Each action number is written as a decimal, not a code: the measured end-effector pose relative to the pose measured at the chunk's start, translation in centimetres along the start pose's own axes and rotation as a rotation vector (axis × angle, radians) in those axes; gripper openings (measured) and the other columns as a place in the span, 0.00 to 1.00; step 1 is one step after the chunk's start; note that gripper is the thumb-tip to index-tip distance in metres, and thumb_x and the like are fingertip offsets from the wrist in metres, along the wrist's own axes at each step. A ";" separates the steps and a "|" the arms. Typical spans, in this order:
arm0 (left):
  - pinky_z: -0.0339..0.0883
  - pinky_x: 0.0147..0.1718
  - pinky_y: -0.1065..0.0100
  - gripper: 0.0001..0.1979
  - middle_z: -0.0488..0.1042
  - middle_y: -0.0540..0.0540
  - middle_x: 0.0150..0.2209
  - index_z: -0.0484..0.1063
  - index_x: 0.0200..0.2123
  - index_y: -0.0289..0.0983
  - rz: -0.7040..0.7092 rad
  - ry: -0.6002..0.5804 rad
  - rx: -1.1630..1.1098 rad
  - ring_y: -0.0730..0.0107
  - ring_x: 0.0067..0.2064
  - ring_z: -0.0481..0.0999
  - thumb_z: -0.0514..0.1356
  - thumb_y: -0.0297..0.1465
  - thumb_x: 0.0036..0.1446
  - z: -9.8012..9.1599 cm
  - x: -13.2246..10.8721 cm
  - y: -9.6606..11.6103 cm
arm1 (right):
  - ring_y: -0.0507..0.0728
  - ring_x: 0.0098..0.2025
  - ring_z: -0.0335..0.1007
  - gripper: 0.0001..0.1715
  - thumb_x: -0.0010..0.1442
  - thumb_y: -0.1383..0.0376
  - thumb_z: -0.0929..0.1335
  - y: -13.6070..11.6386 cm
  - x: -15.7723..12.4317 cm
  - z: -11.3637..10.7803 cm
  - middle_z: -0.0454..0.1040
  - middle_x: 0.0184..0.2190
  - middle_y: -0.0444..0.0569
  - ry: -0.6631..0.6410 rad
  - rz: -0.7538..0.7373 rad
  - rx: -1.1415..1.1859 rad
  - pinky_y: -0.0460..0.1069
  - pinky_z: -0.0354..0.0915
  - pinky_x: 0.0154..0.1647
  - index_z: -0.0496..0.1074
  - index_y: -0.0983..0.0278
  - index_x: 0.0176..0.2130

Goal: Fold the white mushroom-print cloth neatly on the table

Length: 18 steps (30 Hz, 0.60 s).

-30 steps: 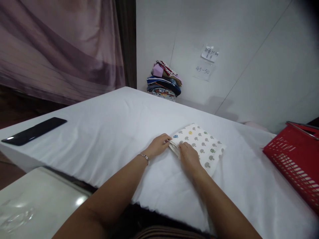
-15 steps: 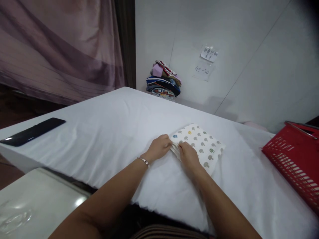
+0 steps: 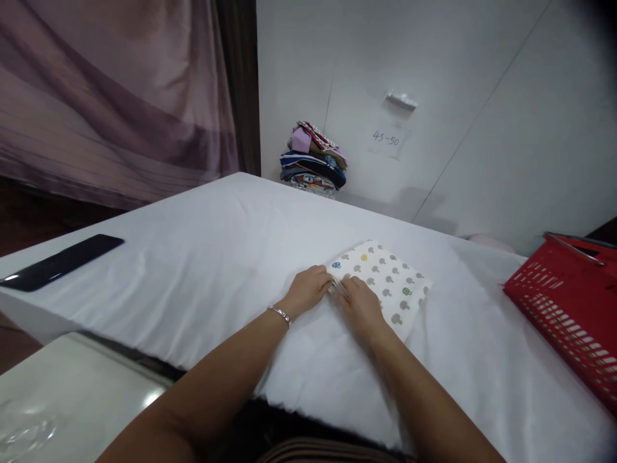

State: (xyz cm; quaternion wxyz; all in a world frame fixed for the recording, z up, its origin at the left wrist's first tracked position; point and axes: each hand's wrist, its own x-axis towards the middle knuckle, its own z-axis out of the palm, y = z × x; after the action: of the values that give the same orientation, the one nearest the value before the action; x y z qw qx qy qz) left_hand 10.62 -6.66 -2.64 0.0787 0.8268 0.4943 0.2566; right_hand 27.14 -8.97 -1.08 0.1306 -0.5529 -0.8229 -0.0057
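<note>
A folded white cloth point(image 3: 393, 276) printed with grey mushroom shapes and a few coloured ones lies flat on the white-covered table point(image 3: 193, 257). Its layered near-left edge is pinched between the fingers of my left hand point(image 3: 308, 288), which wears a silver bracelet point(image 3: 279, 313). Close beside it, my right hand point(image 3: 361, 305) grips the same layered edge from the right, covering part of the cloth's near side.
A red plastic basket point(image 3: 569, 308) stands at the right edge. A black flat object point(image 3: 62, 260) lies at the far left. Folded fabrics point(image 3: 313, 157) are stacked by the wall. A pale glossy surface point(image 3: 72, 399) is at lower left.
My right hand has shifted slightly left and down along the cloth's edge. The view has tilted a little, and the upper wall paper now appears curled over.
</note>
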 end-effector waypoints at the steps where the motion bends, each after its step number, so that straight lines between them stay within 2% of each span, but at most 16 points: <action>1: 0.60 0.33 0.69 0.09 0.69 0.49 0.33 0.70 0.32 0.42 -0.009 0.002 -0.010 0.69 0.39 0.67 0.50 0.30 0.59 0.0 0.0 0.0 | 0.56 0.42 0.63 0.09 0.62 0.61 0.61 -0.1 0.0 0.0 0.69 0.38 0.48 -0.010 0.004 -0.017 0.47 0.56 0.35 0.66 0.61 0.40; 4: 0.59 0.32 0.69 0.07 0.69 0.49 0.33 0.68 0.30 0.40 -0.041 0.032 -0.024 0.70 0.38 0.67 0.51 0.29 0.58 0.1 0.1 -0.2 | 0.56 0.42 0.63 0.08 0.63 0.65 0.59 -0.2 0.1 0.0 0.69 0.39 0.50 -0.028 0.016 -0.052 0.48 0.56 0.36 0.66 0.62 0.39; 8: 0.59 0.30 0.69 0.01 0.68 0.50 0.36 0.64 0.33 0.40 -0.120 0.108 -0.057 0.70 0.36 0.68 0.54 0.29 0.55 0.0 0.0 -0.6 | 0.56 0.42 0.63 0.10 0.64 0.66 0.57 -0.1 0.1 0.0 0.69 0.38 0.50 -0.006 0.012 -0.041 0.47 0.56 0.37 0.66 0.62 0.39; 11: 0.59 0.30 0.69 0.04 0.68 0.51 0.37 0.63 0.35 0.40 -0.159 0.128 -0.108 0.70 0.36 0.68 0.55 0.30 0.54 -0.1 -0.1 -0.6 | 0.55 0.41 0.63 0.11 0.64 0.66 0.57 0.0 0.0 0.0 0.69 0.38 0.49 0.013 0.008 -0.023 0.47 0.56 0.37 0.66 0.62 0.39; 18: 0.61 0.32 0.69 0.10 0.70 0.51 0.38 0.64 0.40 0.41 -0.257 0.074 -0.218 0.70 0.36 0.70 0.57 0.31 0.52 0.1 0.2 -0.5 | 0.55 0.43 0.63 0.10 0.63 0.66 0.58 0.0 0.1 0.1 0.69 0.40 0.50 -0.036 0.013 -0.030 0.47 0.56 0.37 0.66 0.62 0.40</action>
State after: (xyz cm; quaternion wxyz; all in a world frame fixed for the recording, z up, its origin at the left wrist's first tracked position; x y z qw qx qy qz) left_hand 10.37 -6.25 -2.88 0.1818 0.7335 0.5676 0.3267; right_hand 27.06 -8.85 -1.14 0.1076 -0.5603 -0.8213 -0.0071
